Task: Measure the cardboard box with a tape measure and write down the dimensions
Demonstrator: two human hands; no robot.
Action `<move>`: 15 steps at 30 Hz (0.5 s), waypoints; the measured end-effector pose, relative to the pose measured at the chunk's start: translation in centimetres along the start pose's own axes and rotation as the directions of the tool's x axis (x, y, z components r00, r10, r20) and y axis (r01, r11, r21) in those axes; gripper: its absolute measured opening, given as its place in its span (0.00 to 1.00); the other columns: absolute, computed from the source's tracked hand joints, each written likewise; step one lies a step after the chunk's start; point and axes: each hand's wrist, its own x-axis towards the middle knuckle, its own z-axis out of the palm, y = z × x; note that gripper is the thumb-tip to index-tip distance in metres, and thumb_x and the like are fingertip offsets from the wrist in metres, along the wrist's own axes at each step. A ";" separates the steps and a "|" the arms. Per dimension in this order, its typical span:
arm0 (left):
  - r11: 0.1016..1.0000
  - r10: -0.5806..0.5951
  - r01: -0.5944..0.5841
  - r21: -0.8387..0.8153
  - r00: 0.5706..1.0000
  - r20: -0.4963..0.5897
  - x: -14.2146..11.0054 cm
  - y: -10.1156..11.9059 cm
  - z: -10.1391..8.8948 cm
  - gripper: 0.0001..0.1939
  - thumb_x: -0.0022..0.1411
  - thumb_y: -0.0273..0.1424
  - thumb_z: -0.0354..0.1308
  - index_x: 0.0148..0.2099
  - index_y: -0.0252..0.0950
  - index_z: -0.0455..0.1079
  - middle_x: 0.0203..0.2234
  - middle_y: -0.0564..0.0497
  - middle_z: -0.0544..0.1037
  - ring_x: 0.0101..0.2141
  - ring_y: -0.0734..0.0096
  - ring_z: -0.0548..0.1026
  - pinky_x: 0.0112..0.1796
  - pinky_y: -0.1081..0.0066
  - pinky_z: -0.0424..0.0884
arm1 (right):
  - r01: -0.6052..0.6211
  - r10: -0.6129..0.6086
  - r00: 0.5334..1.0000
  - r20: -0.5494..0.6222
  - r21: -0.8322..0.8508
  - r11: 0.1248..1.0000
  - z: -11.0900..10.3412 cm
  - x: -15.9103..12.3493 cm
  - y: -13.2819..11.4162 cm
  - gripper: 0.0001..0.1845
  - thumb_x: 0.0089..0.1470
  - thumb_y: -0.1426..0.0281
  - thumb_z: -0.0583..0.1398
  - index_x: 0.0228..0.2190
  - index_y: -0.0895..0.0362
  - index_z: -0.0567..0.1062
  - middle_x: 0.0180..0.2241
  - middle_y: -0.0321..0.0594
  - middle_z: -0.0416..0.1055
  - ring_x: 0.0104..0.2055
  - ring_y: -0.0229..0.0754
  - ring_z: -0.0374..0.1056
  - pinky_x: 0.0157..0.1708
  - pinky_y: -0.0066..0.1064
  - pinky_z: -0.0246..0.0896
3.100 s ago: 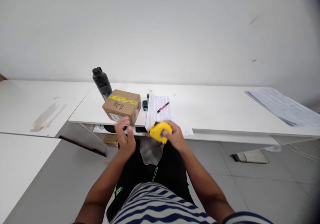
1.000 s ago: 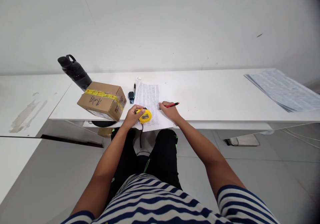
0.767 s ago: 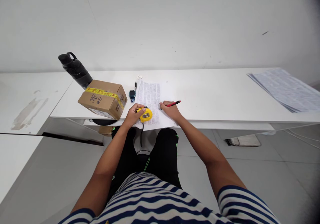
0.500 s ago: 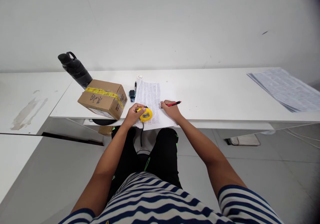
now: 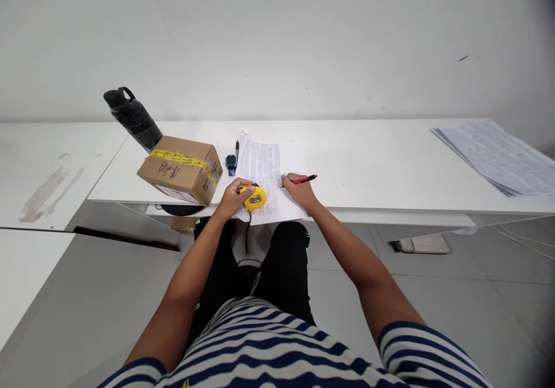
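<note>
My left hand point(image 5: 233, 198) is closed around a yellow tape measure point(image 5: 255, 198), held over the lower part of a sheet of paper point(image 5: 260, 159). A dark strap hangs from the tape measure past the table's edge. In my right hand point(image 5: 300, 191) is a red and black pen point(image 5: 307, 180), gripped as if for writing, its back end pointing right. That hand rests on the sheet's right side. Dense handwriting covers much of the paper. Where the pen's tip meets the paper is too small to make out.
Left of the paper stands a taped cardboard box point(image 5: 182, 168), with a black bottle point(image 5: 133, 117) behind it. Between box and paper lie a dark watch point(image 5: 231, 162) and a black pen point(image 5: 237, 147). A stack of written sheets point(image 5: 498, 154) lies on the white table point(image 5: 373, 162) at far right.
The whole view has shifted slightly. Both hands keep their holds on the tape measure and the pen, with almost no movement over the paper.
</note>
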 end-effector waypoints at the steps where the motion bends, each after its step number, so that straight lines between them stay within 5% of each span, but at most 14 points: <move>1: 1.000 0.003 -0.003 0.001 1.000 0.001 0.0 -0.1 0.0 0.20 0.53 0.44 0.66 0.42 0.34 0.72 0.39 0.46 0.80 0.36 0.68 0.77 0.38 0.68 0.73 | -0.004 0.004 1.000 0.014 -0.001 1.000 0.0 0.0 0.0 0.19 0.53 0.56 0.56 0.18 0.53 0.63 0.20 0.34 0.64 0.29 0.41 0.60 0.33 0.34 0.56; 15: 0.999 -0.002 0.001 0.049 1.000 0.015 0.1 -0.1 -0.1 0.21 0.53 0.45 0.65 0.42 0.35 0.72 0.39 0.46 0.80 0.38 0.67 0.77 0.40 0.67 0.73 | -0.016 0.016 1.000 -0.005 0.029 0.999 0.0 0.0 0.4 0.19 0.52 0.57 0.57 0.17 0.53 0.62 0.20 0.33 0.62 0.28 0.40 0.59 0.32 0.34 0.54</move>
